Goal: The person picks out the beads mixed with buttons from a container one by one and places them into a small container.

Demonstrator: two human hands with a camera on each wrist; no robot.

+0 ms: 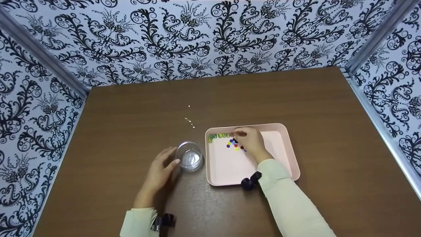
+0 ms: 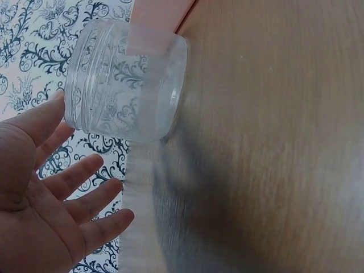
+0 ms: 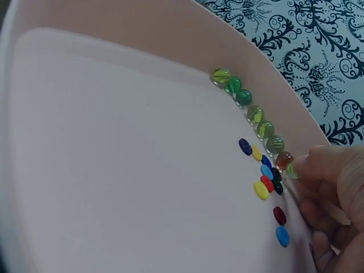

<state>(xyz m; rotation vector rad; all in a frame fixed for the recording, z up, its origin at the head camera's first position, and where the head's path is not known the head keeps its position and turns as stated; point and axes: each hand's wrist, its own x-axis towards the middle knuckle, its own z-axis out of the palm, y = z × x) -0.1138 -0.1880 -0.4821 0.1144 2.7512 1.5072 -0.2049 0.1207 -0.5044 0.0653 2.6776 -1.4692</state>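
The right hand [image 1: 252, 142] pinches a green marble [image 3: 293, 170] at eleven o'clock in the pink tray [image 1: 227, 171], beside a marble row [image 3: 265, 129]. The left hand [image 1: 159, 171], fingers extended, touches the clear jar [image 1: 190, 158] at the tray's nine o'clock.

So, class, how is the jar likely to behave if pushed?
The jar would probably slide, not roll, since it stands upright. It looks stiff, keeping a round shape, and may be light, as nothing shows inside.
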